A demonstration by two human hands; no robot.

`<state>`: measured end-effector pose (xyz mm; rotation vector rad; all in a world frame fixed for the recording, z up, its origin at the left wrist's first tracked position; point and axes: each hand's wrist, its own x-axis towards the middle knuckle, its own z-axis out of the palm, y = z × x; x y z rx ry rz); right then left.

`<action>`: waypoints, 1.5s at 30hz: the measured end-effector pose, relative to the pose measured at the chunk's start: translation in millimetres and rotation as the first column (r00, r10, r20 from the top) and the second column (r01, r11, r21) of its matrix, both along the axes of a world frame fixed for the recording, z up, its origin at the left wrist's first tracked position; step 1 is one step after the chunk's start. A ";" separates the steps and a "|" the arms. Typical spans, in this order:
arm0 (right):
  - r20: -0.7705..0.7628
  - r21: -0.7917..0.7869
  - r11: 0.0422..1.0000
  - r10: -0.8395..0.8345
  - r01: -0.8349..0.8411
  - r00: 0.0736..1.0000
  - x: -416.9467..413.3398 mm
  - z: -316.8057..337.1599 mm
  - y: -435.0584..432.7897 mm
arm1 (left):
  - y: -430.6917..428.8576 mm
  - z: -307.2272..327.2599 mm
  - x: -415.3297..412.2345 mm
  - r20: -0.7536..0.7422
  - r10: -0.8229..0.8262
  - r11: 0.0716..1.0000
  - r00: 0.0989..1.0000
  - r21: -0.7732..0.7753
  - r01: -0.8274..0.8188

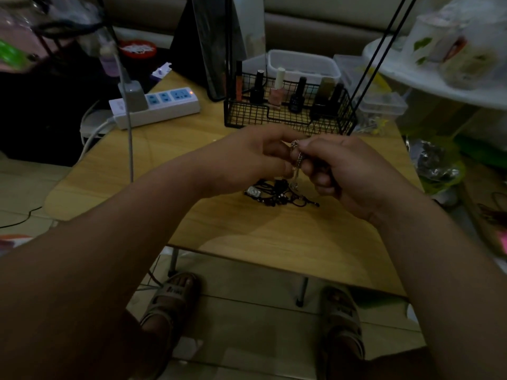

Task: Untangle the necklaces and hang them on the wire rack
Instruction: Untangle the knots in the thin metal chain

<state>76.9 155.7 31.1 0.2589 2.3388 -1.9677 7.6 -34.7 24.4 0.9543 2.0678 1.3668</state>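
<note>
At frame centre I pinch a silver chain necklace [296, 160] between my left hand [255, 157] and right hand [343, 171], above the tangled necklaces [279, 194] on the wooden table [274, 237], wire rack [288, 111] behind.

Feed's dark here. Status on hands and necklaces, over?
Left hand, right hand pinching silver chain. Dark tangle lies on table beneath. Wire rack behind, unobstructed.
</note>
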 end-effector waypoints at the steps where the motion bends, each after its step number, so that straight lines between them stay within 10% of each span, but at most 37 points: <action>1: 0.002 0.019 1.000 -0.004 0.004 1.000 0.2 -0.3 0.1 | -0.4 0.1 -1.4 -0.012 0.020 1.000 1.000 -0.008 -0.020; 6: -0.014 0.398 0.914 -0.080 0.079 0.997 0.8 -5.3 1.5 | -13.2 0.2 -12.3 -0.377 0.094 0.944 0.922 -0.260 -0.202; 14: 0.043 0.704 0.704 0.087 -0.092 0.995 -0.1 -13.3 -11.4 | -8.7 -9.1 -11.4 -0.459 -0.059 0.852 0.887 -0.486 -0.195; 21: 0.030 0.305 0.950 -0.073 0.061 0.997 -0.2 -1.9 3.5 | -13.9 8.3 -11.2 -0.037 0.298 0.954 0.954 -0.025 -0.299; 28: 0.016 -0.182 0.983 -0.038 0.040 0.999 3.3 11.3 10.0 | -12.6 3.5 -6.9 -0.151 0.216 0.952 0.965 -0.189 -0.242; 36: 0.016 -0.196 0.977 0.085 -0.080 0.996 4.4 10.8 11.7 | -4.5 10.3 4.4 -0.027 0.026 0.999 0.999 -0.018 -0.027; 45: 0.061 -0.130 0.991 -0.011 0.019 0.998 9.3 13.0 26.7 | -10.9 17.1 -1.0 0.265 0.100 0.949 0.959 0.265 -0.172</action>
